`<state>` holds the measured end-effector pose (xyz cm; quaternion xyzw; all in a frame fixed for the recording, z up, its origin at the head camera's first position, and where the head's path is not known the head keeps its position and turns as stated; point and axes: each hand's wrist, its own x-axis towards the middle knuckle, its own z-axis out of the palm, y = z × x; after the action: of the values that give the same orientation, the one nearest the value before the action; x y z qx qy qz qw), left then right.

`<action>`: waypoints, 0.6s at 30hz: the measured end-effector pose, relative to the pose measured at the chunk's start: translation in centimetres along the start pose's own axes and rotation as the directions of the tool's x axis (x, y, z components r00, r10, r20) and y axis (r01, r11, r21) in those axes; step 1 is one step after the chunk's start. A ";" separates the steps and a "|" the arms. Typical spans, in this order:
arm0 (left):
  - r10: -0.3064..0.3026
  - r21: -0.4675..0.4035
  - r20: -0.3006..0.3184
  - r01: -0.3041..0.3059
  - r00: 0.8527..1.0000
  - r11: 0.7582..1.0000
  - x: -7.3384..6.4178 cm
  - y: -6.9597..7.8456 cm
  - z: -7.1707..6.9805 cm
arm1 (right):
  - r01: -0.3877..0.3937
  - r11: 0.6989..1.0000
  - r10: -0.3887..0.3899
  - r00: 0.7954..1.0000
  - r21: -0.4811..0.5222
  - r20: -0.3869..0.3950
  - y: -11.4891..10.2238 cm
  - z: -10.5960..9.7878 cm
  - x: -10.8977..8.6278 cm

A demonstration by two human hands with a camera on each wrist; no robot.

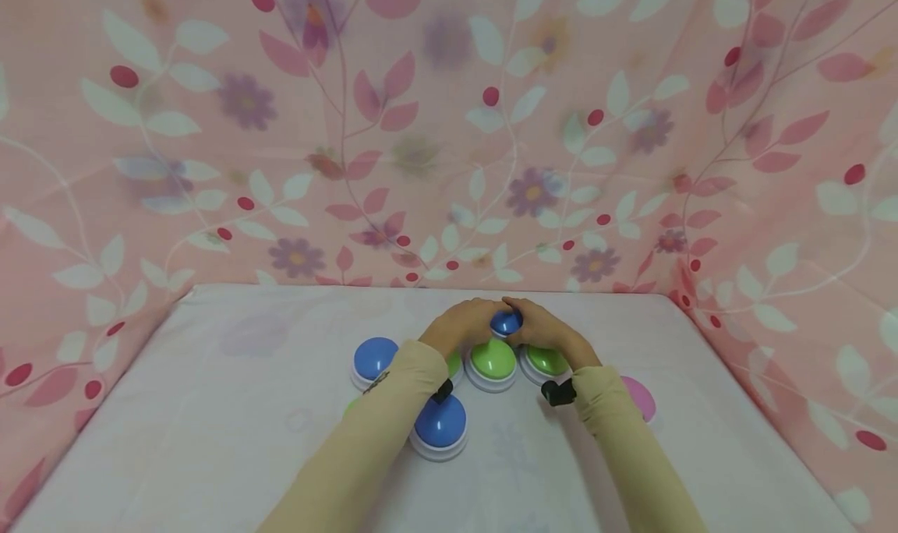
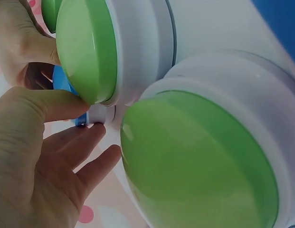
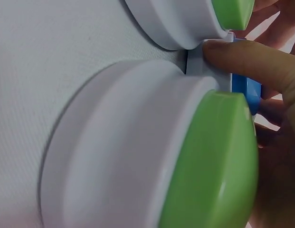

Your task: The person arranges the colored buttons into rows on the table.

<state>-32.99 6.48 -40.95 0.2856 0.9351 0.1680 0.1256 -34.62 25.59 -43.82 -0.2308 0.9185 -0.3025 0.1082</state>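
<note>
At the back of the group, a blue dome button (image 1: 507, 321) on a white base stands between my two hands. My left hand (image 1: 463, 322) holds it from the left; in the left wrist view its thumb passes behind a green dome button (image 2: 88, 52) and its fingertips (image 2: 97, 130) reach the white base. From the right, my right hand (image 1: 546, 330) grips the same button, its thumb (image 3: 247, 59) on the base in the right wrist view. Just in front stands the middle green button (image 1: 493, 359). Another green button (image 1: 546, 359) lies under my right wrist.
Left of my forearm sits a blue button (image 1: 375, 358), and a second blue button (image 1: 440, 421) stands nearer me. A pink button (image 1: 638, 399) is partly hidden by my right sleeve. Left-side green ones are mostly covered. Flowered cloth (image 1: 449, 128) hangs behind the white table (image 1: 210, 408).
</note>
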 end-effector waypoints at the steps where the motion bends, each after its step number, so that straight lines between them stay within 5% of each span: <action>1: -0.005 0.001 0.001 0.005 1.000 1.000 0.0 0.0 0.0 | 0.000 1.000 0.000 1.000 -0.003 0.000 0.0 0.0 0.0; 18: 0.026 0.026 0.008 -0.026 1.000 0.999 0.0 -0.1 -0.1 | -0.005 1.000 0.005 1.000 0.003 -0.005 -0.5 0.0 -0.1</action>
<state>-33.12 6.36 -40.91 0.2998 0.9330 0.1563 0.1231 -34.35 25.28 -43.52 -0.2273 0.9189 -0.3042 0.1069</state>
